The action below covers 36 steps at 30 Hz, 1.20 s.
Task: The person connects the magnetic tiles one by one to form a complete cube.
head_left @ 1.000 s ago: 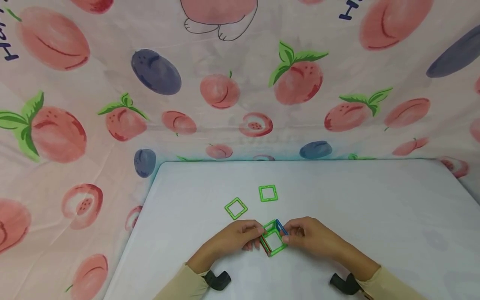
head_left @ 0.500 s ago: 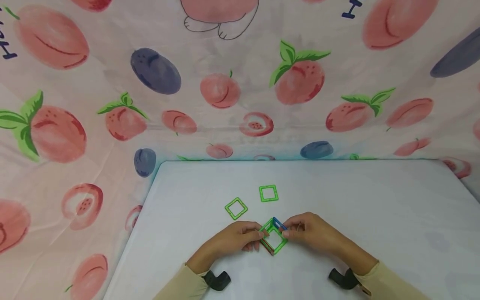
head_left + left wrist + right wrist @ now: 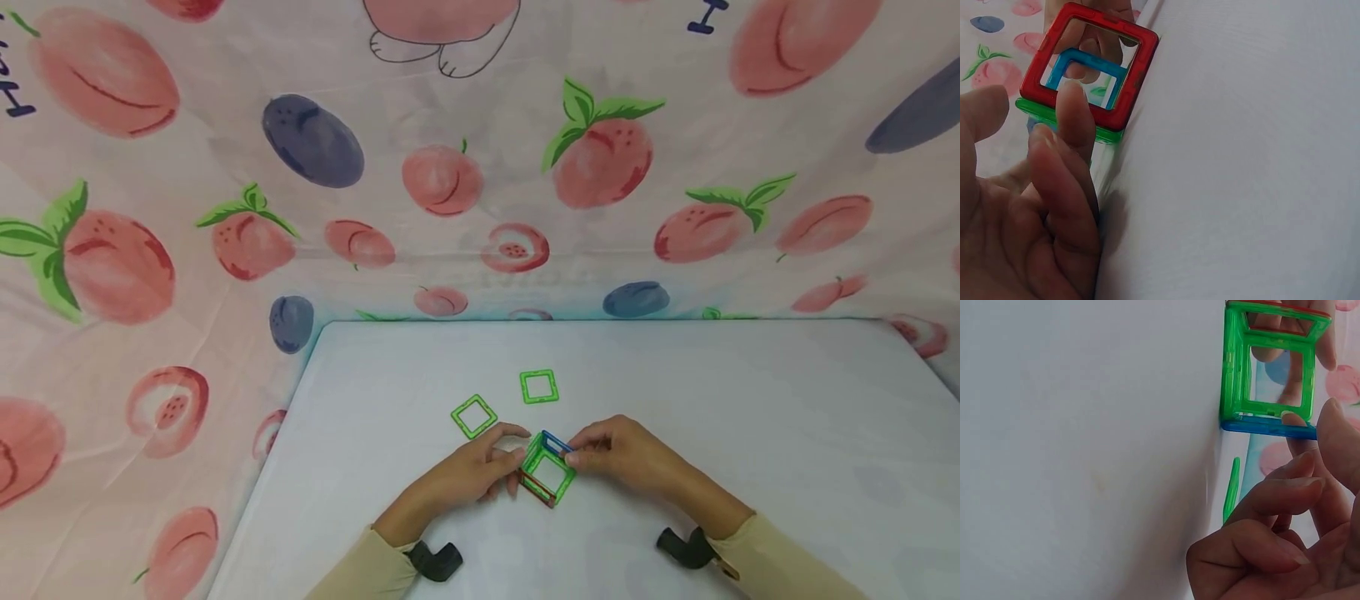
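Observation:
A small open box of magnetic tiles stands on the table. A green square tile (image 3: 566, 489) forms its base, with a red tile (image 3: 537, 488) along the near-left side, another green one at far left and a blue tile (image 3: 556, 440) at far right. My right hand (image 3: 626, 458) pinches the blue tile between thumb and index finger. At the box's left corner, my left hand (image 3: 472, 471) has its thumb and index finger spread apart. In the left wrist view, a fingertip reaches the red tile (image 3: 1139, 75); whether it touches is unclear.
Two loose green square tiles lie farther back, one tilted (image 3: 474, 417) near the left index finger and one (image 3: 539, 387) behind the box. A peach-patterned cloth (image 3: 450, 250) hangs beyond the white table (image 3: 712, 392). Black wrist cameras jut from both sleeves.
The box has turned, and its red side shows more toward me. My left index finger has lifted away from it. My right hand has moved slightly up and away with the blue side.

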Tool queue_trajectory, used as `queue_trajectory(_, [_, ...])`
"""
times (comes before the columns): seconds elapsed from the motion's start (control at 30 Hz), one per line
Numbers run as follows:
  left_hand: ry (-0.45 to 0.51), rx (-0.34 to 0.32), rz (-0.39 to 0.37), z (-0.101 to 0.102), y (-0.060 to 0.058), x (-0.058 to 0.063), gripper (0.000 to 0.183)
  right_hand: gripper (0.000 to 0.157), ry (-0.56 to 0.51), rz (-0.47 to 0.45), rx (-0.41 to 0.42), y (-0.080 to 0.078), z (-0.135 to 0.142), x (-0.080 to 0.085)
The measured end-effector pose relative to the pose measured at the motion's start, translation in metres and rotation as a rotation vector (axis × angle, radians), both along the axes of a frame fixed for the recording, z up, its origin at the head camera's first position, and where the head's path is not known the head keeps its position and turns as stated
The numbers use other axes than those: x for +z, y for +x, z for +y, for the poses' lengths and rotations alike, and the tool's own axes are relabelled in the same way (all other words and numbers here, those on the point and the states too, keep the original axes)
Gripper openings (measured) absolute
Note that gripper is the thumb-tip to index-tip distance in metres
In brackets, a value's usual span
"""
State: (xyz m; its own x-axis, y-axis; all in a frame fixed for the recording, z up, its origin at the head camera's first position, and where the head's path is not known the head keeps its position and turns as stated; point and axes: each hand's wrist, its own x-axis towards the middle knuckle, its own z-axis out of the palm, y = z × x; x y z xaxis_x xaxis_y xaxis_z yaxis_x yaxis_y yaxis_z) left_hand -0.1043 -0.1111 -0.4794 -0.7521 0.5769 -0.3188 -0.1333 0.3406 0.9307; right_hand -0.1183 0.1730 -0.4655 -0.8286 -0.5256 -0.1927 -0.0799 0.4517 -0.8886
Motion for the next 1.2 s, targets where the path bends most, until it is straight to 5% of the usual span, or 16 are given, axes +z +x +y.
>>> queue_trajectory(0.47, [-0.057, -0.080, 0.078, -0.003, -0.001, 0.001, 0.057, 0.024, 0.011, -0.038, 0.067, -0.015, -0.003, 0.003])
queue_trajectory(0.87, [-0.080, -0.062, 0.082, 0.000, 0.002, 0.000, 0.056, 0.023, -0.027, -0.115, 0.116, -0.020, -0.003, 0.004])
queue_trajectory(1.2, [-0.092, -0.054, 0.079, 0.002, 0.003, 0.001, 0.056, 0.022, 0.041, -0.135, 0.125, -0.025, 0.000, 0.006])
